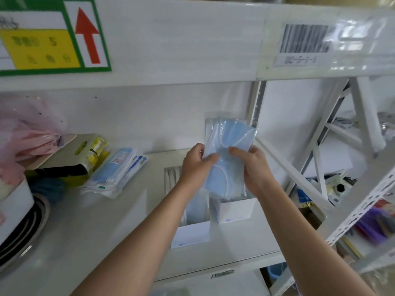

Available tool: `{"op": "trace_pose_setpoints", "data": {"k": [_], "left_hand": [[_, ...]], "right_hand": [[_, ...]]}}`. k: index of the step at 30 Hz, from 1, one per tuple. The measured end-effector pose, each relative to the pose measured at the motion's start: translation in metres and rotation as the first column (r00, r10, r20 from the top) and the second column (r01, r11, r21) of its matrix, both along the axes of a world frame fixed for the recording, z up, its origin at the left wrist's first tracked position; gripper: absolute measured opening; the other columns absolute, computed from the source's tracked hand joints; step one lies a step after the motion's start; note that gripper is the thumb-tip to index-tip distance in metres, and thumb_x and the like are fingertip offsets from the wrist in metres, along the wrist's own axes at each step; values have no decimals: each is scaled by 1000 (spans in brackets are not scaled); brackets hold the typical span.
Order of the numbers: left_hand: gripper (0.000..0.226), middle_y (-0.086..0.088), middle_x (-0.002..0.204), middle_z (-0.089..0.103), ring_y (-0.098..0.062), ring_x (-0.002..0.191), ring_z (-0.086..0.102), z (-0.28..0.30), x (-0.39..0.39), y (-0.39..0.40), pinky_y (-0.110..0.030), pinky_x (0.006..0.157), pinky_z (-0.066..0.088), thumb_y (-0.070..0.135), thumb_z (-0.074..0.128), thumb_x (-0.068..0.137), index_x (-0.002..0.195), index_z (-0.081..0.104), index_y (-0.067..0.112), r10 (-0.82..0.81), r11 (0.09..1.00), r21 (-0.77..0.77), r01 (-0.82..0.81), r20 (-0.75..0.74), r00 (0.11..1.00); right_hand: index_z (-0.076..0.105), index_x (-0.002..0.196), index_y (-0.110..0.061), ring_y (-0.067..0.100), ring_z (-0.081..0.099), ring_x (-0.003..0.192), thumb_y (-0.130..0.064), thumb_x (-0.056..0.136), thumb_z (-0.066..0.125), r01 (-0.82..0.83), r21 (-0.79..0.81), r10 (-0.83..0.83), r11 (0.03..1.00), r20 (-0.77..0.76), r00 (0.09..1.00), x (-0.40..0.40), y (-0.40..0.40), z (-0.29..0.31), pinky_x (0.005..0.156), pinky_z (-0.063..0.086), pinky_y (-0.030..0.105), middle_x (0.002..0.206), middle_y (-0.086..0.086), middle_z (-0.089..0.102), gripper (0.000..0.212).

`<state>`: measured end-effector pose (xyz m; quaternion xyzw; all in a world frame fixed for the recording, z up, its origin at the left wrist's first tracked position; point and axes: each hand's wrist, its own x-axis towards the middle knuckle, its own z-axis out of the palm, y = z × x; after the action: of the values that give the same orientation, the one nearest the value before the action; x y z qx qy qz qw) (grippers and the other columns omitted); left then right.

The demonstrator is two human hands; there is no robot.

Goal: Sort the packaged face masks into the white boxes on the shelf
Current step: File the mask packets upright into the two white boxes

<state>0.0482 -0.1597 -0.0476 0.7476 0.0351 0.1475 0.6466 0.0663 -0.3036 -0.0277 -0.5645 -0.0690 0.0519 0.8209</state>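
Head view: both hands are raised over the shelf (pixel 89 227), clamped on a bundle of packaged face masks (pixel 227 159) in clear film. The left hand (pixel 195 165) pinches the bundle's left edge, thumb on the front; the right hand (pixel 254 167) grips its right edge. The bundle stands upright, its lower end just above, perhaps touching, the far white box (pixel 237 211) on the right. A near white box (pixel 191 232) sits beside it to the left and appears to hold packs already. More packaged masks lie in a loose stack (pixel 118 169) further left on the shelf, next to a pink bag (pixel 32 137).

Judging what could go wrong: the film looks slippery and the packs seem fanned at the top, so one could slide out as the grip loosens. The box mouth looks narrow, so a skewed bundle may catch on the rim, buckle, or nudge the light box along the shelf.
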Motion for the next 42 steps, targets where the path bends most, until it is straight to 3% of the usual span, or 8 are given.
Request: {"op": "trace_pose_setpoints", "data": {"k": [10, 17, 21, 25, 30, 33, 38, 42], "left_hand": [[10, 0, 87, 70, -14, 76, 67, -31, 24, -67, -28, 69, 55, 15, 66, 83, 86, 60, 22, -75, 984, -170, 51, -132, 988], [20, 7, 99, 64, -13, 95, 59, -52, 34, -69, -27, 87, 44, 27, 50, 93, 104, 66, 24, 86, 996, 17, -84, -188, 978], [16, 9, 62, 46, -9, 61, 43, -44, 38, -68, -29, 63, 38, 30, 55, 83, 70, 54, 21, 46, 990, -123, -69, -181, 982], [26, 2, 59, 31, -13, 57, 29, -38, 48, -57, -29, 56, 25, 19, 55, 81, 63, 36, 19, 125, 991, -44, -129, -94, 988], [36, 2, 61, 26, -14, 58, 26, -43, 55, -49, -28, 53, 24, 16, 58, 83, 64, 29, 22, 112, 983, -136, -126, -106, 988], [32, -2, 58, 33, -14, 53, 33, -44, 58, -52, -26, 52, 29, 19, 59, 85, 63, 36, 17, 42, 991, -123, -59, -138, 990], [16, -6, 106, 61, -22, 104, 52, -52, 58, -48, -27, 85, 34, 21, 50, 92, 93, 67, 20, 214, 929, 328, -173, -94, 972], [62, -6, 156, 9, -26, 143, 8, -70, 51, -45, -34, 113, 16, 26, 59, 81, 139, 39, 35, 183, 776, 629, 44, -292, 939]], "right_hand": [[62, 105, 5, 34, 69, 77, 2, 74, 68, 37, -117, -58, 993, -185, 981, 29, -69, -34, 68, 58, 43, 89, 19, 70, 32], [68, 88, 0, 26, 66, 62, 5, 70, 69, 135, -308, -170, 942, -93, 981, 65, -89, -29, 59, 53, 33, 71, 11, 68, 18], [69, 80, -2, 30, 66, 69, 7, 71, 65, -40, -283, 2, 958, -135, 991, 69, -83, -30, 68, 57, 38, 72, 13, 69, 13], [60, 111, 9, 44, 60, 100, 2, 76, 59, -131, -110, 107, 985, -200, 974, 72, -75, -43, 96, 45, 56, 110, 32, 61, 36], [61, 114, -2, 28, 70, 85, -3, 84, 52, -104, 41, 112, 994, -295, 949, 80, -80, -53, 77, 57, 39, 97, 14, 72, 31], [61, 116, 1, 34, 67, 94, -4, 82, 58, -264, -63, 243, 962, -229, 943, 75, -76, -50, 87, 54, 46, 106, 21, 67, 35], [63, 105, 3, 37, 68, 82, 0, 75, 65, 30, -374, -83, 927, -127, 988, 84, -64, -38, 75, 58, 47, 94, 19, 69, 30], [61, 97, -9, 24, 61, 70, -10, 77, 55, 273, -779, -173, 564, 212, 962, 85, -54, -29, 53, 43, 22, 80, 4, 63, 21]]}}
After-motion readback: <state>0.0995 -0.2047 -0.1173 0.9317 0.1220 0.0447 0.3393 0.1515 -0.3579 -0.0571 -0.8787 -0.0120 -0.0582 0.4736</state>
